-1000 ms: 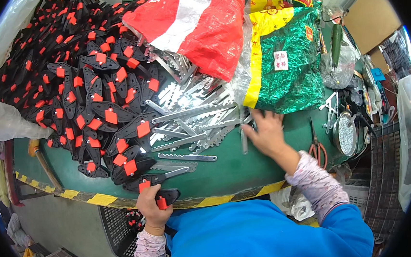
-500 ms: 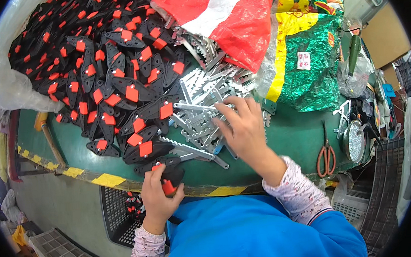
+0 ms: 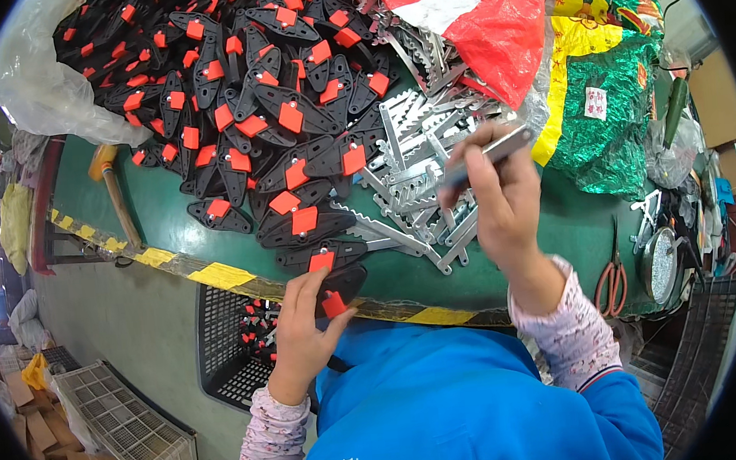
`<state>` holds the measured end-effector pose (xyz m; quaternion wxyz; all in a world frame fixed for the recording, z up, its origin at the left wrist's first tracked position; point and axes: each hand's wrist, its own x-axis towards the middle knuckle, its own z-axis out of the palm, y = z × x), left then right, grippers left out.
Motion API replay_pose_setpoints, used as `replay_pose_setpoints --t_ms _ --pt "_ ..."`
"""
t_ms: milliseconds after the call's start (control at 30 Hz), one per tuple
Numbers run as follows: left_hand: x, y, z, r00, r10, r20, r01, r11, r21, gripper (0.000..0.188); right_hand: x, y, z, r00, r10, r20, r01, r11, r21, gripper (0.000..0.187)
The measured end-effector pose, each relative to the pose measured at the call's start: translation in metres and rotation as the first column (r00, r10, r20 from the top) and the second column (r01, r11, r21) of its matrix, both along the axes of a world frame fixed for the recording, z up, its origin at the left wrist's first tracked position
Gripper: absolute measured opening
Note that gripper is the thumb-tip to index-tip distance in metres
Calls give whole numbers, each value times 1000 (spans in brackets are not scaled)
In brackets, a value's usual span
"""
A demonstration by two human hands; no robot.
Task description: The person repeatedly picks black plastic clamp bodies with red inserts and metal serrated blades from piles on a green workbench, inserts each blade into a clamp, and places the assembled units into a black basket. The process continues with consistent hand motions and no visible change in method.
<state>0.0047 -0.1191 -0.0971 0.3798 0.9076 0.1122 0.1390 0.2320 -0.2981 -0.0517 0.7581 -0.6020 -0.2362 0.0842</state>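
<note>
At the table's near edge, my left hand is closed on a black plastic bracket with a red block on it. My right hand is raised above the heap of silver toothed metal strips, its fingers closed round one flat metal strip. That strip is slightly blurred, and its teeth cannot be made out. Beside my left hand lies another black bracket with a red block, with a toothed strip reaching away from it to the right.
A large pile of black brackets with red blocks covers the table's left and back. Behind the strips stand a red sack and a green foil bag. Scissors, a bowl and a hammer lie at the sides.
My right hand has lifted a metal strip from the heap and moved right. My left hand keeps its hold on the bracket. The whole view has shifted, so the table appears further right.
</note>
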Motion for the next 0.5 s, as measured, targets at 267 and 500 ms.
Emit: replay_pose_setpoints --t_ms 267,500 --pt "4 -1 8 999 -52 -6 52 997 -58 73 -52 -18 -39 862 154 -483 -125 988 93 24" --pt "4 2 12 995 -102 -7 102 989 107 71 -69 -20 -34 887 181 -424 -161 983 83 21"
